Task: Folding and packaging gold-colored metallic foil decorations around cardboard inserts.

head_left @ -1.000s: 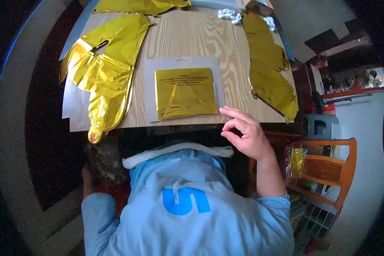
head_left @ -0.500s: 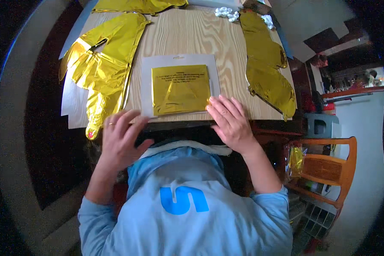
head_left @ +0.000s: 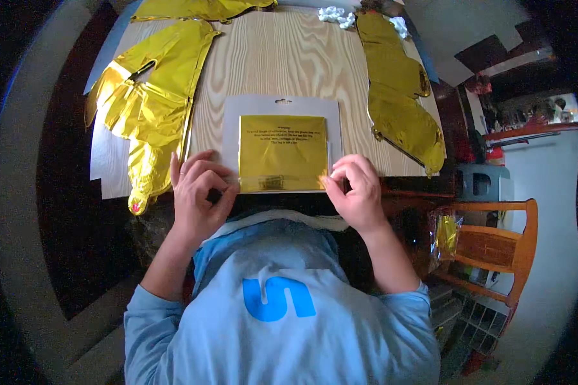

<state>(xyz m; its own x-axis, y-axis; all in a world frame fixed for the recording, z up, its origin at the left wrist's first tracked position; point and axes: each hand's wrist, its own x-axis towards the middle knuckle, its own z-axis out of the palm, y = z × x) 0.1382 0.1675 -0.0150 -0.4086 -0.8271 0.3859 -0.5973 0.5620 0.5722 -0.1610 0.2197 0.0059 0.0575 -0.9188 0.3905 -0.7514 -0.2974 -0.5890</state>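
In front of me lies a clear packet [head_left: 282, 144] of folded gold foil, printed in black. A white card [head_left: 279, 108] with a hanging slot backs it. The thumb and forefinger of my left hand [head_left: 202, 191] pinch the packet's near left corner. At the near right corner my right hand [head_left: 355, 194] is closed in a pinch, with a bit of gold at its fingertips. A crumpled gold foil balloon [head_left: 157, 102] lies flat to the left, and another gold foil balloon [head_left: 401, 109] lies along the table's right side.
The wood-grain table [head_left: 282, 51] ends just before my body. More gold foil [head_left: 199, 8] lies along the far left edge. White crumpled pieces [head_left: 336, 17] sit at the far right. A wooden chair [head_left: 488, 247] with a small gold packet [head_left: 446, 235] stands to the right.
The packet has turned straighter and slid slightly towards me and to the right. My left hand has moved in from open to a pinch on its corner; the right fingers have curled into a pinch.
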